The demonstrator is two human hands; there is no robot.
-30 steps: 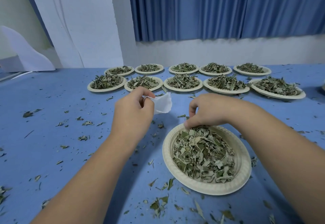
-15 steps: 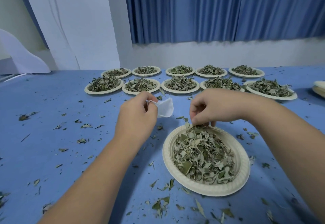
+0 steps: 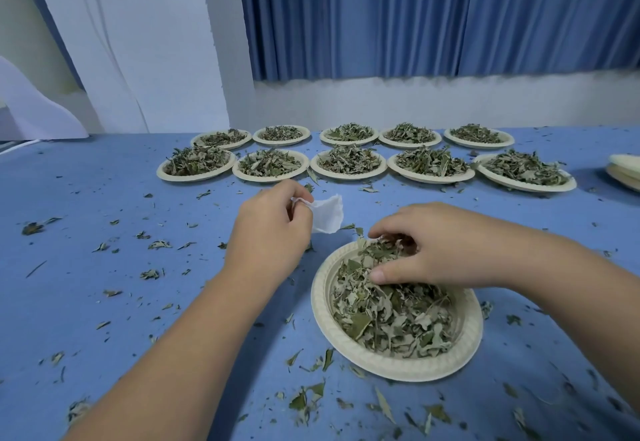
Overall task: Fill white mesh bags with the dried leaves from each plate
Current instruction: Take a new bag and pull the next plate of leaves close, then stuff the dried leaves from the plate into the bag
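A cream paper plate (image 3: 346,347) heaped with dried green leaves (image 3: 391,316) sits on the blue table in front of me. My right hand (image 3: 436,246) lies on the far side of the pile, its fingers and thumb curled into the leaves. My left hand (image 3: 273,232), just left of the plate and above the table, pinches the mouth of a small white mesh bag (image 3: 327,213), which hangs out to the right of my fingers.
Two rows of several cream plates of dried leaves (image 3: 349,160) stand at the far side of the table. A stack of plates without leaves (image 3: 625,172) shows at the right edge. Loose leaf bits (image 3: 152,243) litter the blue tabletop (image 3: 104,302).
My right hand has dropped from just above the plate's far rim down into the leaf pile, fingers spread into it. My left hand still holds the bag in the same place.
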